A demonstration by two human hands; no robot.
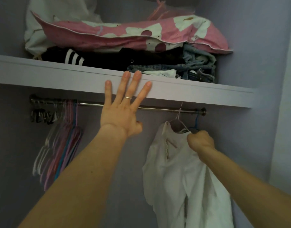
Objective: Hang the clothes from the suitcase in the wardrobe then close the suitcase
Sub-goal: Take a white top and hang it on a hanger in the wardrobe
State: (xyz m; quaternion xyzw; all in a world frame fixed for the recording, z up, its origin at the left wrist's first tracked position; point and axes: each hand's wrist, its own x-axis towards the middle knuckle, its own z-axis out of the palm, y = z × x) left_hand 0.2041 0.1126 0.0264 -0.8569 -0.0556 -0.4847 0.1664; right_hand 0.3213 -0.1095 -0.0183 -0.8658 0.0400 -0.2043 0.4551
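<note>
White shirt (179, 170) hangs on a pale hanger (177, 122) near the right end of the rail (158, 109), close to the side wall. A blue hanger (196, 120) is just beside it. A long stretch of rail separates it from the bunched hangers (62, 145) at the left. The right hand (201, 142) is fisted on the shirt's shoulder. The left hand (120, 116) reaches up, its fingers straight and spread, tips on the shelf (199, 92) edge. The shirt's hem is cut off below, and the left hangers are blurred.
</note>
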